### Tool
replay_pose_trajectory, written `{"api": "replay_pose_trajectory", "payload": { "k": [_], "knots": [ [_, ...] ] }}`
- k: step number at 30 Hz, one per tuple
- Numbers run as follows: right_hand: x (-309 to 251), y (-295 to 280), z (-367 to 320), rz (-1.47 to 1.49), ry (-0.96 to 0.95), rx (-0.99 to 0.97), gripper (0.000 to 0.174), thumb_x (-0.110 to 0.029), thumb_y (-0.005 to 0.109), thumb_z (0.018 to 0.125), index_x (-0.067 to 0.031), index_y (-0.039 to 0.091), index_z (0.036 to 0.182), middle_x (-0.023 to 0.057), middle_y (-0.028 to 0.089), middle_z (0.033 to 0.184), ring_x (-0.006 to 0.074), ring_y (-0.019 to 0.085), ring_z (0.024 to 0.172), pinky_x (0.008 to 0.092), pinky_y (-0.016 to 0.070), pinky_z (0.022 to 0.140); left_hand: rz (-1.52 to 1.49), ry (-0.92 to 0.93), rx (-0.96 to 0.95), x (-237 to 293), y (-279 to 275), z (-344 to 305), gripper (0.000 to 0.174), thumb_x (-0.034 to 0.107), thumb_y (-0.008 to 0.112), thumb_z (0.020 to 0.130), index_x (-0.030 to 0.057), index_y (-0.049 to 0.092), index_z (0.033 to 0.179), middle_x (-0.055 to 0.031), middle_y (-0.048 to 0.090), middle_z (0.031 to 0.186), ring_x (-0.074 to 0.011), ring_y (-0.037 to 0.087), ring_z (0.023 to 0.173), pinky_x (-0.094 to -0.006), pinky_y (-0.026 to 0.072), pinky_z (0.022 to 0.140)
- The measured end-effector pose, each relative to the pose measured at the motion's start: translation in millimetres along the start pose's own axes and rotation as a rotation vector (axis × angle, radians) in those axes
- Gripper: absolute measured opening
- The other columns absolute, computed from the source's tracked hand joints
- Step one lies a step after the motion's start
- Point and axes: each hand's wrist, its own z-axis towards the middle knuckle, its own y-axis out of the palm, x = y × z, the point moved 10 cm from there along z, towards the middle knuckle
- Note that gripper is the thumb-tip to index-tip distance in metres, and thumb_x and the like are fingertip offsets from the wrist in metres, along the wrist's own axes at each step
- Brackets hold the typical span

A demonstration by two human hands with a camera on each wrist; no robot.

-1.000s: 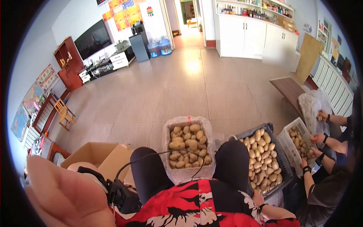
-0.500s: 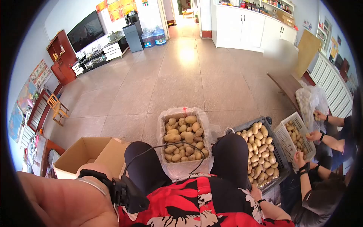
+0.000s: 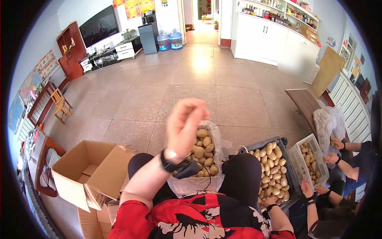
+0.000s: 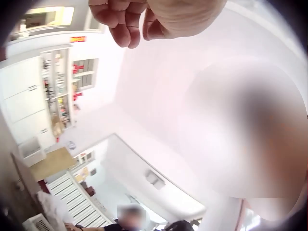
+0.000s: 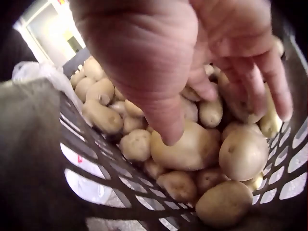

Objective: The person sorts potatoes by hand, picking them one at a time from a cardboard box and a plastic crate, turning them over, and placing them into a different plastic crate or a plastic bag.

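Left hand (image 3: 185, 127), at lower left of head view a second ago, had swung to frame centre, raised in front of plastic-lined box (image 3: 195, 185); fingers loosely curled, nothing held. Right hand (image 3: 270, 201), earlier by near edge of black plastic crate (image 3: 294, 183), hung over potatoes (image 3: 272, 167) inside it, lower right; thumb and fingers parted, none clasped, contact unclear. More potatoes filled lined box, lower centre. Cardboard box (image 3: 107, 167), lower left, showed fully, forearm gone from before it.
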Motion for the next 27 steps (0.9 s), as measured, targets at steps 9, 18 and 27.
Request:
{"api": "replay_pose_trajectory", "payload": {
  "k": [9,18,27],
  "knots": [
    [14.4,-10.8,-15.6,0.150,0.288,0.019,0.047,-0.029,0.071,0.072,0.0016,0.060,0.107,0.0198,0.063,0.106,0.0314,0.061,0.101,0.0384,0.0504,0.084,0.508,-0.915,-0.277,-338.4,-50.5,-207.2,0.026,0.020,0.056,0.082,0.0038,0.063,0.100,-0.0100,0.067,0.083,-0.0187,0.064,0.072,-0.0292,0.0498,0.067],
    [49.2,-7.5,-3.6,0.308,0.380,0.212,0.056,-0.028,0.071,0.071,0.0010,0.051,0.114,0.0239,0.058,0.112,0.0347,0.057,0.107,0.0409,0.0476,0.089,1.071,-0.790,-1.175,-352.6,-38.5,-329.7,0.028,0.026,0.059,0.079,0.0083,0.066,0.099,-0.0170,0.061,0.105,-0.0344,0.059,0.098,-0.0414,0.0468,0.086],
    [47.3,-15.2,-6.7,0.386,0.535,0.320,0.056,-0.020,0.076,0.068,0.0013,0.051,0.114,0.0238,0.056,0.112,0.0358,0.058,0.104,0.0410,0.0490,0.087,1.073,-0.684,-1.144,-349.8,-38.8,-324.6,0.026,0.022,0.060,0.075,0.0111,0.067,0.098,-0.0152,0.060,0.104,-0.0344,0.057,0.100,-0.0418,0.0468,0.086]
  ]
}}
